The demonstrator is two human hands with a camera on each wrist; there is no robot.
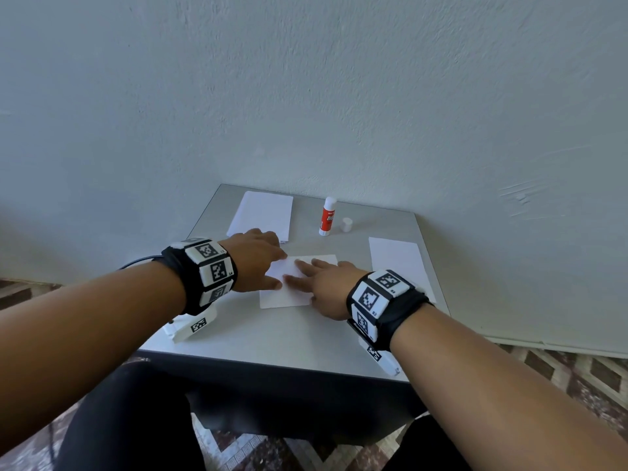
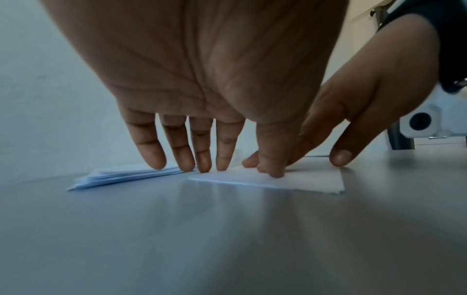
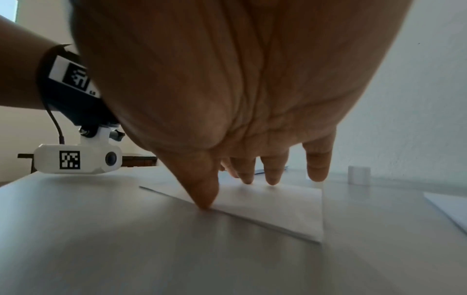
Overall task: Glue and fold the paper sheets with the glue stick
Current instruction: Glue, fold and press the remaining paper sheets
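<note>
A folded white paper sheet [image 1: 283, 299] lies in the middle of the grey table [image 1: 272, 341]. My left hand [image 1: 258, 263] presses on its left part with straight fingers [image 2: 225, 157]. My right hand [image 1: 323, 283] lies flat on its right part, fingers spread; its thumb [image 3: 206, 197] touches the near edge of that sheet [image 3: 283, 207]. The red and white glue stick [image 1: 328, 217] stands upright and uncapped at the back, with its white cap [image 1: 346, 225] beside it. Neither hand grips anything.
A stack of white sheets [image 1: 261, 212] lies at the back left, seen as a pile [image 2: 121, 175] in the left wrist view. Another sheet [image 1: 397, 263] lies at the right. The table stands against a white wall [image 1: 339, 96].
</note>
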